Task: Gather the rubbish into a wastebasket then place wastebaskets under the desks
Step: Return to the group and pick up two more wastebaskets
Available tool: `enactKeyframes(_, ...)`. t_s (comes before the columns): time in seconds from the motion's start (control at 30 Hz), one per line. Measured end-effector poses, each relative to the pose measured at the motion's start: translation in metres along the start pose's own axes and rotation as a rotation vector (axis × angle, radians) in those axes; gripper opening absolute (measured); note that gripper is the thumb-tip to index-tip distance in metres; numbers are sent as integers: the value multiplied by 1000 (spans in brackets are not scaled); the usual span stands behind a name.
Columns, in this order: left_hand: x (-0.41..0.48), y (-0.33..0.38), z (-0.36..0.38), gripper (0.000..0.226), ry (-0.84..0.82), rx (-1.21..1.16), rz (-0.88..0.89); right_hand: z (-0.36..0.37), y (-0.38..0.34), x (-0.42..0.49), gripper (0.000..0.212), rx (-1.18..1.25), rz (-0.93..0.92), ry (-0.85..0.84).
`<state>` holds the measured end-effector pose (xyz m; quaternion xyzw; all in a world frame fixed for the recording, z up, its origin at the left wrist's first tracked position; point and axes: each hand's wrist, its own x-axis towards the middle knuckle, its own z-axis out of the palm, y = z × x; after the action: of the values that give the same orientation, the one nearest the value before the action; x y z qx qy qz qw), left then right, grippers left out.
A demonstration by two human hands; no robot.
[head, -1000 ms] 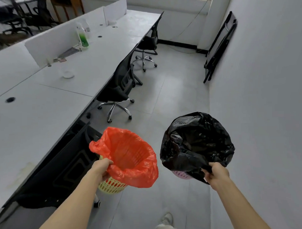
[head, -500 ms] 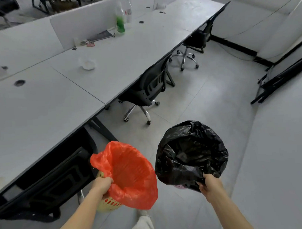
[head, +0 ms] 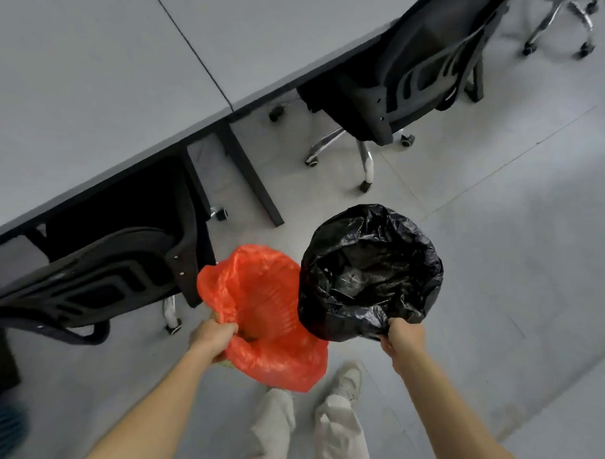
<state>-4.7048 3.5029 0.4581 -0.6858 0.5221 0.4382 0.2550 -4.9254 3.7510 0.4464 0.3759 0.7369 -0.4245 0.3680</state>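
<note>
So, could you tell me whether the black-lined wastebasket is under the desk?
No, the right hand grips the black-lined wastebasket by its rim, held out clear of the desk.

One head-worn wide-angle view looks steeply down at the nearby floor and desk.

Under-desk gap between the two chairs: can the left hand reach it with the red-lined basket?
Probably yes. The left hand grips the red-lined wastebasket near the gap, and bare floor leads in beside the desk leg. The near chair crowds it on one side.
</note>
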Motion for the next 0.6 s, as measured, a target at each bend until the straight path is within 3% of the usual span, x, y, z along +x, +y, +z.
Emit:
enactKeyframes(0.23, 114, -11, 69, 8, 41, 50, -45, 90, 6, 135, 24, -73, -57, -49)
enactKeyframes(0.33, 159, -22, 81, 11, 39, 66, -70, 140, 7, 168, 17, -74, -77, -100)
enactKeyframes(0.47, 198, -21, 88, 20, 25, 94, -56, 203, 8, 195, 26, -89, -125, -183)
enactKeyframes(0.6, 227, -19, 85, 25, 101, 148, -48, 256, 5, 218, 21, -92, -162, -164)
